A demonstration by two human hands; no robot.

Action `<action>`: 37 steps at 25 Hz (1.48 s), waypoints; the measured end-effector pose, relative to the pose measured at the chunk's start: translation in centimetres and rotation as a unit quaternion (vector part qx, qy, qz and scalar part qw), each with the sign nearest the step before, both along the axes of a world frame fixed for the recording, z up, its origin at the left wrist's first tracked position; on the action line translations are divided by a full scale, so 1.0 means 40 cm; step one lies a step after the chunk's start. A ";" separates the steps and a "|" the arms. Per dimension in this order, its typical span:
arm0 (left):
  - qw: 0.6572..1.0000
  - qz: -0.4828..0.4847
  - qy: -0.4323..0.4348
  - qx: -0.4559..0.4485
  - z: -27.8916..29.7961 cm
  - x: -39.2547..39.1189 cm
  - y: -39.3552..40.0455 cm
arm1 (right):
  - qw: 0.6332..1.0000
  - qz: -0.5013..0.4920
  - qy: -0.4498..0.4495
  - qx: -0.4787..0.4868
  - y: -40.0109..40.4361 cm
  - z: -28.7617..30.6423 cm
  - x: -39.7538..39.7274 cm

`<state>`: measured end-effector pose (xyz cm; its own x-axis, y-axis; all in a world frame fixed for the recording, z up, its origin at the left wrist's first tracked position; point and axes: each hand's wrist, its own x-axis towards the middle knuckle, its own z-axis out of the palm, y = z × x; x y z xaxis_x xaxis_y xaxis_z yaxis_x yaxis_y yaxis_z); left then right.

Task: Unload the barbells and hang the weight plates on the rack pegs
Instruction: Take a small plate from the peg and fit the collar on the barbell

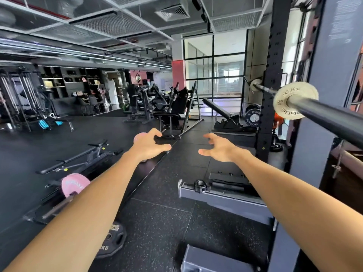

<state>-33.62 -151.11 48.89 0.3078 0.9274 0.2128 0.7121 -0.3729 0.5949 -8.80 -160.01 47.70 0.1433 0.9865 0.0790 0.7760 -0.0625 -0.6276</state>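
Note:
Both arms are stretched out over the black gym floor. My left hand (150, 145) and my right hand (220, 147) hover with fingers spread, holding nothing. To the right, a barbell (330, 115) rests across the black rack upright (274, 79), with a small cream weight plate (295, 100) on its near sleeve. A second cream plate (256, 82) sits at the far side of the rack. On the floor at lower left lies another barbell (57, 208) carrying a pink plate (74, 184). A black plate (112, 239) lies flat beneath my left forearm.
A barbell collar (200, 186) rests on the grey rack base (222, 201). A black Rogue plate (253, 117) stands behind the rack by an incline bench (222, 110). A flat bench (86, 155) lies left, with machines beyond. A grey block (212, 261) is at the bottom.

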 end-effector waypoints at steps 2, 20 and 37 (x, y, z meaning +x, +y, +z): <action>1.000 -0.008 0.000 -0.008 -0.029 0.003 0.043 | 1.000 -0.002 0.000 -0.005 0.044 -0.021 0.003; 0.973 -0.070 0.095 -0.201 -0.643 0.428 0.692 | 0.977 -0.067 -0.022 -0.200 0.719 -0.635 0.345; 0.971 -0.125 0.136 -0.151 -1.022 0.599 0.731 | 0.966 -0.102 -0.090 -0.218 0.753 -0.961 0.380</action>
